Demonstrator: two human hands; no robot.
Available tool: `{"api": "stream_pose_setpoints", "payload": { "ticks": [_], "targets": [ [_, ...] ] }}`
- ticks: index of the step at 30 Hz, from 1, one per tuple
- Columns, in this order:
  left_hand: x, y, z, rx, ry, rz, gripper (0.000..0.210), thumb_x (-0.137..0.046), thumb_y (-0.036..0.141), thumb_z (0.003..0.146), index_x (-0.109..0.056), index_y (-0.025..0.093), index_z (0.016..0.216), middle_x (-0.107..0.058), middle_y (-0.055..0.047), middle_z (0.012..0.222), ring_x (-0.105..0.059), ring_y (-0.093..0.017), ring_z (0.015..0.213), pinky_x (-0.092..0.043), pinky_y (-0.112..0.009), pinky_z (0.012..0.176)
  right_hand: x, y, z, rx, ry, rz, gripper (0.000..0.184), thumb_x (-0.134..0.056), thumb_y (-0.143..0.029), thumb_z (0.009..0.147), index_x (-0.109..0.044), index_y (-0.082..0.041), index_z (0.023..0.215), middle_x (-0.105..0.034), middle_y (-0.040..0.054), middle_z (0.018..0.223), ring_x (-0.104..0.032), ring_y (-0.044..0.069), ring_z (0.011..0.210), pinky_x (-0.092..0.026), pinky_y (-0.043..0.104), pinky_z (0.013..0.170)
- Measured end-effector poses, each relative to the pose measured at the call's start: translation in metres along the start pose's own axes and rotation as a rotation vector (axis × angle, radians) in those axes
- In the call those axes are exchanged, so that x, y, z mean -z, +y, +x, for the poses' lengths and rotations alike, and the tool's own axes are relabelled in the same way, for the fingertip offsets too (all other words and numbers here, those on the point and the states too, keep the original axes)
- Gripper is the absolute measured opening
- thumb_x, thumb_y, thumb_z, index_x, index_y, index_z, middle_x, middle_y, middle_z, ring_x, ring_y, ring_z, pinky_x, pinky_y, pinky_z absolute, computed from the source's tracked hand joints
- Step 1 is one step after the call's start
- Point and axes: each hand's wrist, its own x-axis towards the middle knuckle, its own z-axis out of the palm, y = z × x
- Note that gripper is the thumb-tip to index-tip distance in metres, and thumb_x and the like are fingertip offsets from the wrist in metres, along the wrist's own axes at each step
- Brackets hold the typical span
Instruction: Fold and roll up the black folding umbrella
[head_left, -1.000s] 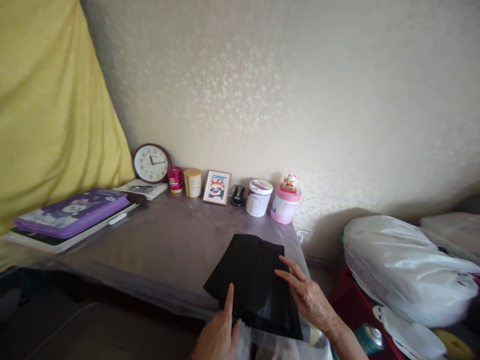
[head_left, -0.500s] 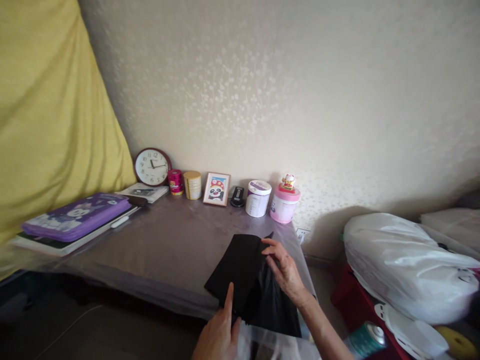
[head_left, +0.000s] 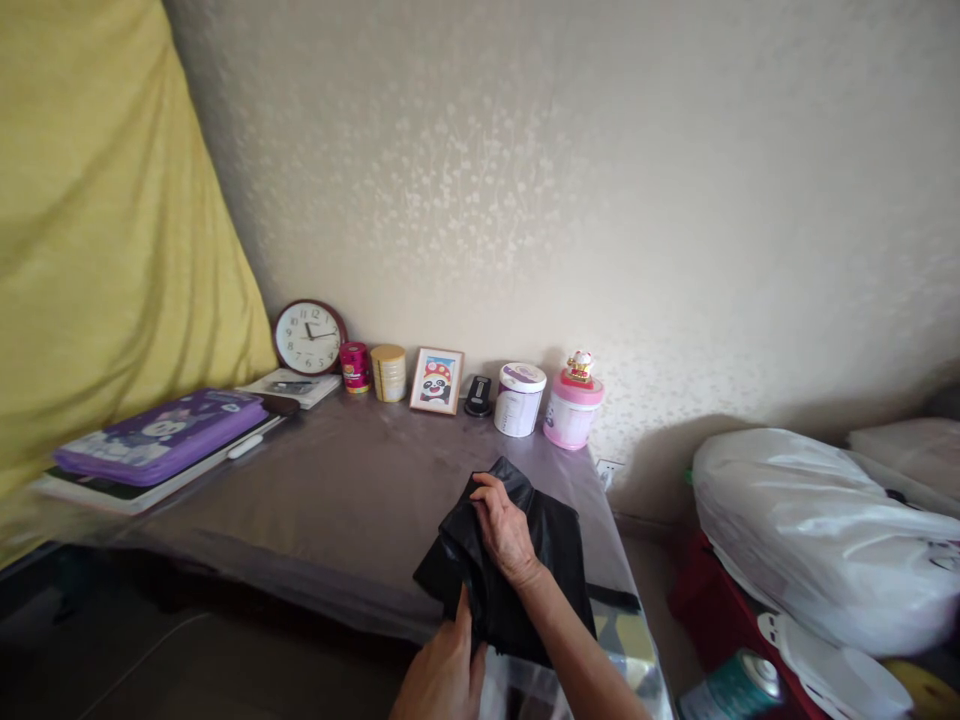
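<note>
A piece of thin black, slightly shiny material (head_left: 551,540), folded in layers, lies at the front right corner of the table. I cannot tell if it is a bag or a cloth. My right hand (head_left: 502,530) pinches a raised fold of it, laid over towards the left. Below, my left hand (head_left: 442,665) grips its near edge between thumb and fingers, with the index finger pointing up along the material. A black strip (head_left: 613,598) sticks out to the right, past my right forearm.
A table (head_left: 337,500) in a clear cover carries a clock (head_left: 310,337), a panda picture frame (head_left: 436,381), a white tub (head_left: 520,400) and a pink-lidded tub (head_left: 573,412) along the wall. A purple case (head_left: 161,435) is at left. Right of the table are a white bag (head_left: 795,530) and a spray can (head_left: 739,685).
My right hand has moved left, drawing the upper black layer across and over. My left hand stays at the near edge. A dark strip now shows at the right.
</note>
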Motion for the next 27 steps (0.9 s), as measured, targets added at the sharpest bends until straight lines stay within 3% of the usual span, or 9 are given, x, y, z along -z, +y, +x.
{"api": "stream_pose_setpoints", "payload": {
  "ticks": [9,15,17,21,27],
  "targets": [
    [0.0,0.002,-0.002,0.031,0.022,0.046,0.059,-0.033,0.023,0.086,-0.019,0.006,0.142,-0.055,-0.017,0.125,-0.059,-0.022,0.106,-0.043,-0.028,0.088,-0.008,0.001,0.002,0.034,-0.149,-0.15,0.018,-0.037,-0.018,0.093,-0.052,-0.022,0.1,-0.053,0.0058,0.122,-0.061,0.014,0.096,-0.053,0.024,0.076],
    [-0.004,0.004,-0.012,0.085,0.078,-0.014,0.072,-0.034,0.025,0.087,0.008,0.009,0.143,-0.037,-0.018,0.141,-0.059,-0.02,0.105,-0.045,-0.023,0.082,-0.008,0.0,0.003,0.044,-0.199,-0.21,0.018,-0.036,-0.017,0.093,-0.052,-0.022,0.1,-0.052,0.0056,0.123,-0.063,0.013,0.09,-0.052,0.023,0.073],
    [-0.003,0.008,-0.014,0.099,0.058,0.02,0.074,-0.036,0.024,0.087,0.012,0.018,0.143,-0.044,-0.016,0.135,-0.063,-0.019,0.095,-0.047,-0.023,0.076,-0.009,-0.001,0.004,0.047,-0.209,-0.225,0.018,-0.037,-0.018,0.093,-0.052,-0.021,0.1,-0.052,0.0055,0.122,-0.063,0.012,0.088,-0.052,0.023,0.072],
    [0.008,0.019,-0.014,0.082,-0.017,0.256,0.069,-0.036,0.018,0.087,0.002,0.033,0.141,-0.058,-0.011,0.107,-0.066,-0.023,0.083,-0.05,-0.03,0.068,-0.009,-0.003,0.006,0.042,-0.226,-0.253,0.018,-0.036,-0.018,0.093,-0.052,-0.021,0.101,-0.053,0.0053,0.12,-0.063,0.013,0.086,-0.052,0.022,0.069],
    [0.015,0.024,-0.008,0.088,-0.058,0.31,0.068,-0.032,0.011,0.087,0.0,0.039,0.14,-0.06,-0.012,0.102,-0.068,-0.025,0.081,-0.05,-0.032,0.066,-0.008,-0.003,0.01,0.023,-0.248,-0.238,0.018,-0.036,-0.019,0.093,-0.053,-0.022,0.101,-0.053,0.005,0.121,-0.064,0.012,0.083,-0.052,0.022,0.069]
  ]
}}
